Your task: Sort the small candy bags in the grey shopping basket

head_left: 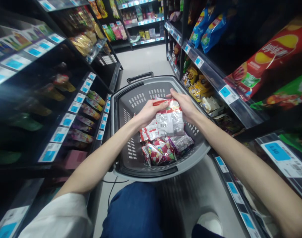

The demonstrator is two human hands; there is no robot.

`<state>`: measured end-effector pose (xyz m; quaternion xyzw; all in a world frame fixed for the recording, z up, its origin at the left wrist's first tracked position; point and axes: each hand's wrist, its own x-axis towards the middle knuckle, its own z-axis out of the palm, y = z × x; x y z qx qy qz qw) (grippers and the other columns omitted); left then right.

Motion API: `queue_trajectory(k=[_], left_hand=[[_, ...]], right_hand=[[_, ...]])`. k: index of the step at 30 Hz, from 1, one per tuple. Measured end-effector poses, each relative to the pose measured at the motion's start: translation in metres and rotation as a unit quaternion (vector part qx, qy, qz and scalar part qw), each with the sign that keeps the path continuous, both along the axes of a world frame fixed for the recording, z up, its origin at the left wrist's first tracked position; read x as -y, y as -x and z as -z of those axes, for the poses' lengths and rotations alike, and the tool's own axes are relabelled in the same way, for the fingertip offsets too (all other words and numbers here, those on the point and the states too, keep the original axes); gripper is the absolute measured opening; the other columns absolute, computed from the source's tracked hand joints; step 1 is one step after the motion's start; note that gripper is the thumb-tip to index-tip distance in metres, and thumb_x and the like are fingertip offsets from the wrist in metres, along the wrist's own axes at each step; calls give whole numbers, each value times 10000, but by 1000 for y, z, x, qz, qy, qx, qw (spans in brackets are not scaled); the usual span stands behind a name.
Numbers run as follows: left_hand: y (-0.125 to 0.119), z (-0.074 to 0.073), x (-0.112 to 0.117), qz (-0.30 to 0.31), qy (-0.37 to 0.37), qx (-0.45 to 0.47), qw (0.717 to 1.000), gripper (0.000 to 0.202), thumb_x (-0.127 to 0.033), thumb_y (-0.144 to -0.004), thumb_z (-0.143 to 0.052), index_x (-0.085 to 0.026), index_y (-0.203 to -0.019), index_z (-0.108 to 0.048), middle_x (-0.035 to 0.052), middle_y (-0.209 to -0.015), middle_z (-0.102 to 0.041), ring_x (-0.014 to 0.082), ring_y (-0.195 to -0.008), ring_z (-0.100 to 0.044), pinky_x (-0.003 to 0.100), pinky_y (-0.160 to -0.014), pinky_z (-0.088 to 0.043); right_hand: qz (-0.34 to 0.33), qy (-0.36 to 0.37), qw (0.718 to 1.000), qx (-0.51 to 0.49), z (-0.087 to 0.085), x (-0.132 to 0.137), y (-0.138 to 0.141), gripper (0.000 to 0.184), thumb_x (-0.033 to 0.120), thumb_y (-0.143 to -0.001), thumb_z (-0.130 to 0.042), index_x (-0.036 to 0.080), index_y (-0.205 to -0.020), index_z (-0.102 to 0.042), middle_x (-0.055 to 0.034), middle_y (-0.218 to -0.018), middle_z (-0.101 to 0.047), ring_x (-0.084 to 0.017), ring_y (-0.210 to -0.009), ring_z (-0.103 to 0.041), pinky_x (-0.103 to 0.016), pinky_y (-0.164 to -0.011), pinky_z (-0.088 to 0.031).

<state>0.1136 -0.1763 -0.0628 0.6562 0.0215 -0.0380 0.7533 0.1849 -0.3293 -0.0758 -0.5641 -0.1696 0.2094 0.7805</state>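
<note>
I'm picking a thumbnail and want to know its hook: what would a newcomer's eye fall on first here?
First, the left hand and right hand at centre, together holding a red-and-clear snack packet above a grey shopping basket with similar red packets lying in it. Next, the big red Lay's chip bag on the upper right shelf, and the blue price tags lining the shelves on both sides.

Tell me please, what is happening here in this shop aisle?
A person is in a shop aisle between dark shelves of snacks. Both the left hand and the right hand hold a clear and red plastic snack packet over a grey plastic shopping basket. Several similar red packets lie inside the basket.
</note>
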Motion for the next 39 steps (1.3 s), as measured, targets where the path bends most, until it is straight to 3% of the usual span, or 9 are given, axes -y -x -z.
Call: queue_trajectory(k=[3,6,14,19,28,35,39], left_hand=[[-4,-3,-8,-78,15,23,997,392,-370,-653,-918,-98,-823,-694,65,-765,-722,158,-679,-646,288,-687,-528],[-7,-2,-10,-111,29,17,993,401,-375,-646,-928,-99,-784,-673,53,-719,-701,143,-645,-626,268,-649,-512],[-4,-2,-7,-102,11,25,994,254,-309,-800,-830,-94,-858,-707,68,-768,-710,142,-672,-633,267,-663,-515],[-3,1,-10,-63,-23,65,996,323,-365,-792,-839,-95,-947,-752,84,-828,-742,155,-736,-652,268,-709,-537],[-4,4,-11,-69,-38,68,995,273,-334,-826,-805,-98,-958,-765,93,-844,-746,152,-736,-654,264,-705,-535],[-4,4,-10,-68,-45,73,994,277,-341,-808,-816,-112,-949,-748,81,-867,-744,160,-782,-656,282,-751,-536],[-11,6,-14,-118,-48,90,988,296,-331,-780,-851,-138,-956,-712,52,-899,-729,141,-792,-647,270,-767,-522]], right_hand=[[-45,-5,999,14,-1,2,7,505,586,-658,-917,187,-917,-747,-67,-922,-782,-229,-855,-731,-432,-910,-607],[-47,17,998,26,2,2,9,538,489,-568,-981,185,-955,-764,-61,-965,-792,-221,-881,-730,-410,-929,-602],[-42,23,998,29,9,2,3,511,473,-574,-984,180,-936,-774,-60,-915,-791,-193,-832,-723,-378,-878,-607],[-25,37,998,53,11,4,1,521,458,-545,-994,171,-927,-785,-55,-890,-791,-189,-815,-727,-384,-889,-608],[-22,60,996,55,10,5,2,468,456,-575,-976,194,-917,-793,-56,-916,-799,-207,-848,-738,-412,-900,-614],[-23,62,995,69,7,4,4,509,531,-572,-971,181,-891,-785,-62,-895,-785,-191,-829,-718,-362,-849,-607],[-28,65,997,32,2,0,3,630,802,-743,-737,195,-913,-755,-80,-879,-769,-207,-807,-716,-342,-707,-606]])
